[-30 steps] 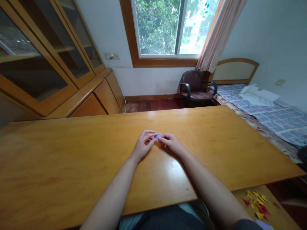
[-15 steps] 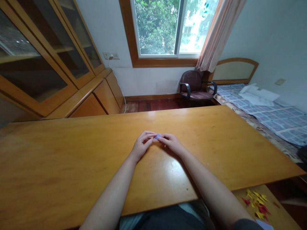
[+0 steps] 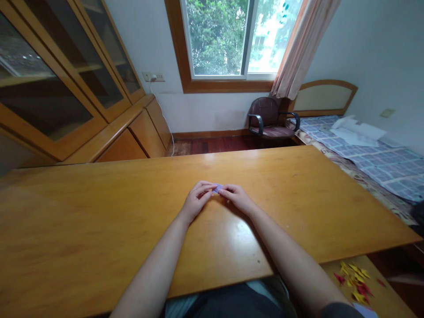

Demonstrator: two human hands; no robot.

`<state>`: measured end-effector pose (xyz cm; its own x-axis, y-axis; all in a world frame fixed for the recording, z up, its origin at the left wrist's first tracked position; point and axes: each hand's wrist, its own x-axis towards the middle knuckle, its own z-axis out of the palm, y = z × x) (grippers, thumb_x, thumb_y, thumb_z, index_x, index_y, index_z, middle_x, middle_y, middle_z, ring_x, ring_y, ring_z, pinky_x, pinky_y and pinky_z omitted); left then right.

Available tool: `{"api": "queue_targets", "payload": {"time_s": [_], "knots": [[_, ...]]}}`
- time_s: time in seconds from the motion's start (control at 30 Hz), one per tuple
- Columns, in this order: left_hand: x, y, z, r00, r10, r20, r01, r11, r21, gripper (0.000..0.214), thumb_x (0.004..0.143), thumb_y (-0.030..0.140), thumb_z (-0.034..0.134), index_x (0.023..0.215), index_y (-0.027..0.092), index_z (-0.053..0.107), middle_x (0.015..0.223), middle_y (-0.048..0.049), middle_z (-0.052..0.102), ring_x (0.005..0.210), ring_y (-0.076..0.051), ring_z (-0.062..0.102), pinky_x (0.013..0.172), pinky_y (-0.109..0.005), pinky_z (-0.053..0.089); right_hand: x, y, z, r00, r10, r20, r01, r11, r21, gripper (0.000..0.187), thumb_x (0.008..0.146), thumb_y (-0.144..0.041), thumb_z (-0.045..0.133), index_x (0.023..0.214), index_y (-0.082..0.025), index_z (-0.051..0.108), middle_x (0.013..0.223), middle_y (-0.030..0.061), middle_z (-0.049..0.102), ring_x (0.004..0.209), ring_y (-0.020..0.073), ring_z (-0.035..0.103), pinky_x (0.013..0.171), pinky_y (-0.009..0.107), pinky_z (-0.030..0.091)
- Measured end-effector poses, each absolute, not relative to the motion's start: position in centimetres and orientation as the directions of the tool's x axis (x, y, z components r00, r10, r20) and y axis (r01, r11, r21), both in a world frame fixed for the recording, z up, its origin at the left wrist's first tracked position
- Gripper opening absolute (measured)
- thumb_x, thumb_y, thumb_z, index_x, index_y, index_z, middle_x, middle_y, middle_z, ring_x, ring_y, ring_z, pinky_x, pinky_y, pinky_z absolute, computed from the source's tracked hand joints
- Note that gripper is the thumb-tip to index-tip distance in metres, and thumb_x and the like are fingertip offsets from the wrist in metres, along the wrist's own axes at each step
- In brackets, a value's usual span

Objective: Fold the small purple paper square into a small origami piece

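A small piece of folded purple paper (image 3: 217,188) is held between both hands, just above or on the wooden table (image 3: 126,221); I cannot tell which. My left hand (image 3: 198,198) grips its left side, thumb and fingers closed on it. On the right side, my right hand (image 3: 236,197) pinches the paper between thumb and fingertips. The fingers cover much of the paper, so its exact folded shape is hard to make out.
Small yellow and red folded paper pieces (image 3: 356,280) lie on a lower surface at the bottom right, with pale sheets (image 3: 364,310) beside them. A glass-doored cabinet (image 3: 99,128) stands left. Beyond the table are an office chair (image 3: 268,117) and a bed (image 3: 380,163).
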<state>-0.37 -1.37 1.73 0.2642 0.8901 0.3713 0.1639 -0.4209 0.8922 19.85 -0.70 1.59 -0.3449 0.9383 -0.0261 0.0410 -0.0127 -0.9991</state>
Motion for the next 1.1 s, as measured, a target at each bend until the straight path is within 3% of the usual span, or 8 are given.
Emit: {"api": "queue_targets", "payload": {"time_s": [0.7, 0.9, 1.1], "knots": [[-0.53, -1.17, 1.78, 0.191, 0.926, 0.326, 0.075, -0.345, 0.935, 0.018, 0.087, 0.031, 0.062, 0.095, 0.02, 0.072, 0.107, -0.008, 0.063, 0.106, -0.022, 0.06, 0.094, -0.036, 0.049, 19.76, -0.7, 1.46, -0.327, 0.945, -0.002, 0.1, 0.032, -0.994, 0.04, 0.078, -0.055, 0.068, 0.078, -0.016, 0.065, 0.065, -0.0023, 0.058, 0.059, 0.0113, 0.05, 0.056, 0.024, 0.038], [-0.4, -1.24, 1.99, 0.074, 0.935, 0.346, 0.205, -0.354, 0.913, 0.015, 0.084, 0.034, 0.065, 0.083, 0.019, 0.064, 0.09, -0.0024, 0.057, 0.086, -0.016, 0.057, 0.076, -0.025, 0.048, 19.48, -0.63, 1.0, -0.263, 0.964, 0.027, 0.12, 0.06, -0.991, 0.037, 0.08, -0.054, 0.067, 0.078, -0.017, 0.064, 0.063, -0.0012, 0.06, 0.058, 0.0122, 0.054, 0.055, 0.024, 0.04], [-0.26, -1.43, 1.75, 0.189, 0.957, 0.218, 0.207, -0.256, 0.944, 0.022, 0.085, 0.037, 0.065, 0.075, 0.018, 0.063, 0.075, -0.0002, 0.061, 0.074, -0.015, 0.057, 0.071, -0.025, 0.045, 19.07, -0.89, 1.11, -0.195, 0.963, 0.185, 0.217, 0.226, -0.95, 0.023, 0.083, -0.042, 0.066, 0.08, -0.019, 0.063, 0.074, 0.0026, 0.064, 0.063, 0.0148, 0.059, 0.061, 0.028, 0.047]]}}
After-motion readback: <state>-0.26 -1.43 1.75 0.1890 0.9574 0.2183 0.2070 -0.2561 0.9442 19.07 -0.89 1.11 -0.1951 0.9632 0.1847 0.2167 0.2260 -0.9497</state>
